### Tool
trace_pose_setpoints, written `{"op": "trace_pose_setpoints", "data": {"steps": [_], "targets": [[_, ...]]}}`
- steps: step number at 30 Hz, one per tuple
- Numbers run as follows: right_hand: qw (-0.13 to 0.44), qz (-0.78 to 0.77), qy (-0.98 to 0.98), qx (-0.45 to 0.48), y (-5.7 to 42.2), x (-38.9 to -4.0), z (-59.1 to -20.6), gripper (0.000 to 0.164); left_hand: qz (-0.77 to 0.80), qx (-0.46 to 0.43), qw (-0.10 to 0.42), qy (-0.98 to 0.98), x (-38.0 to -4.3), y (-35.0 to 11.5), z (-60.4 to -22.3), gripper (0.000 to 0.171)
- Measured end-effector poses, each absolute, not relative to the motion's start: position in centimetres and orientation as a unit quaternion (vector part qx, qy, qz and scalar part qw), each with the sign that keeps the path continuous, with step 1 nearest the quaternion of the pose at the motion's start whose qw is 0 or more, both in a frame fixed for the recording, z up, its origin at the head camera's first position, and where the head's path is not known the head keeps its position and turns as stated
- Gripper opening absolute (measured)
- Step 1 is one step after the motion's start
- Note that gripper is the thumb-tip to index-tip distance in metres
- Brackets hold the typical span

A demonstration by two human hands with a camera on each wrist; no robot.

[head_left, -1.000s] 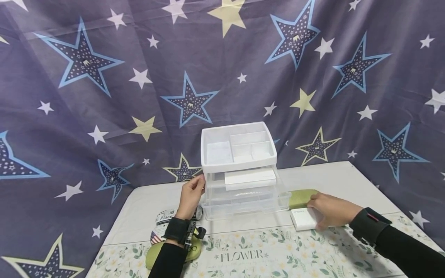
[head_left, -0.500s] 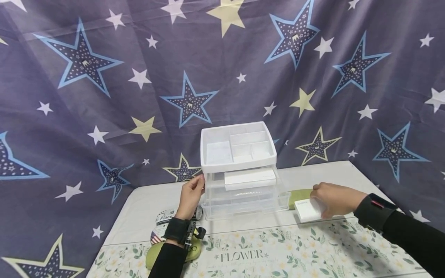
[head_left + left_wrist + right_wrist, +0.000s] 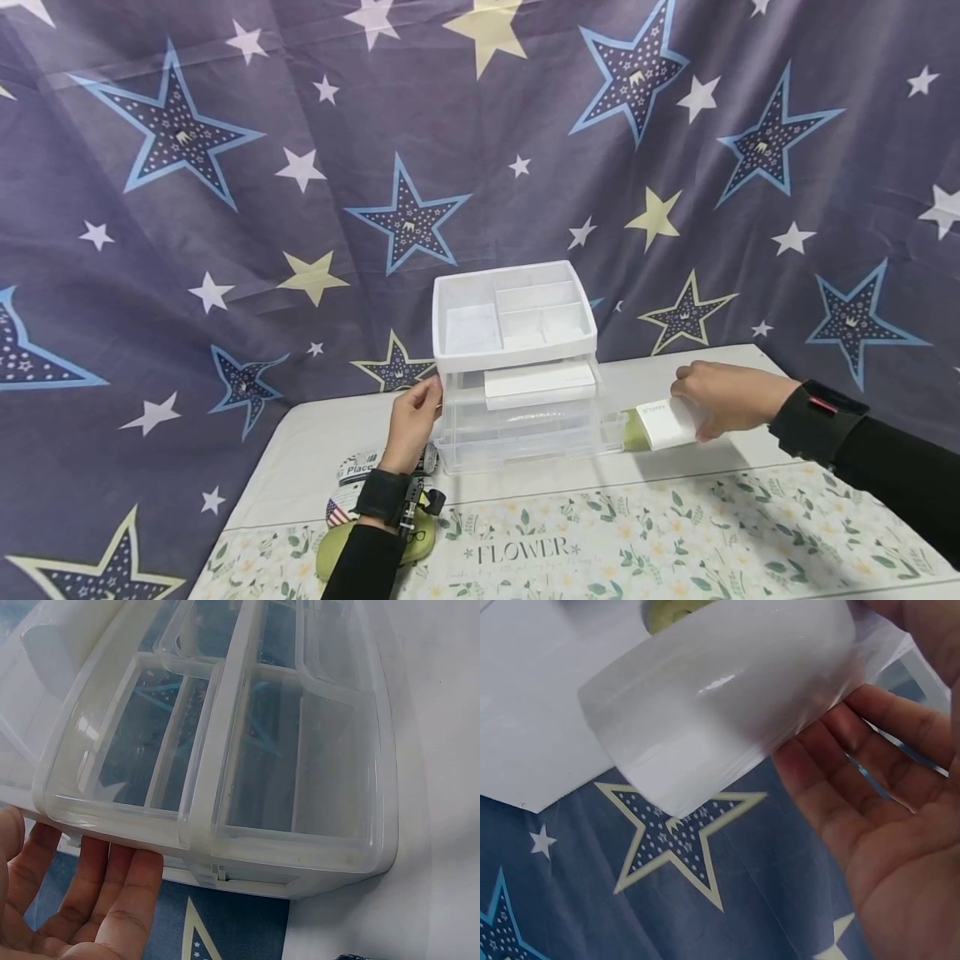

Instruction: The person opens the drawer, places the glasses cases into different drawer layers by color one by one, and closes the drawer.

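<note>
A small white box is lifted above the table in my right hand, which grips its right end between thumb and fingers. In the right wrist view the box looks smooth and glossy. My left hand holds the left side of a clear plastic drawer organizer, just below its white divided top tray. The left wrist view shows my fingers against the organizer's edge, with some fingertips hidden. Another white box lies in the upper level, under the tray.
Behind the held box, a green case is partly hidden. By my left forearm are another green case with a glasses mark and a printed black-and-white package. A star-patterned curtain hangs behind the floral-covered table.
My right hand has raised the white box from the table and moved it back and slightly right, tilting it. The left hand stays at the organizer's side.
</note>
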State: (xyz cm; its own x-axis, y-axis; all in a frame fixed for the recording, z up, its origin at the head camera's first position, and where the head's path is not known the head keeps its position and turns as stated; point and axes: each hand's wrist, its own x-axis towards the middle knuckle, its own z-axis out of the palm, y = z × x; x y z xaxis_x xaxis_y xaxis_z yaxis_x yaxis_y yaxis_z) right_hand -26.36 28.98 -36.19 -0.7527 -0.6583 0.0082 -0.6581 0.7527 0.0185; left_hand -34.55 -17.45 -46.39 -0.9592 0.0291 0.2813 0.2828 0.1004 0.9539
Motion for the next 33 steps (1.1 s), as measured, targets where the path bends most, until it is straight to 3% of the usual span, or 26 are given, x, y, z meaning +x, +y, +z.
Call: {"op": "trace_pose_setpoints", "data": {"steps": [6,26,33], "targets": [[0.029,0.001,-0.936,0.352,29.0,-26.7,-34.2,0.044,-0.657,-0.106,0.103,-0.739,-34.4,-17.5,-46.6,0.044],[0.007,0.013,-0.945,0.326,27.5,-27.3,-27.8,0.039,-0.653,-0.1,0.103,-0.743,-34.5,-17.4,-46.3,0.043],[0.025,0.017,-0.942,0.334,26.2,-27.3,-26.0,0.039,-0.653,-0.098,0.099,-0.744,-34.5,-17.5,-46.2,0.044]]}}
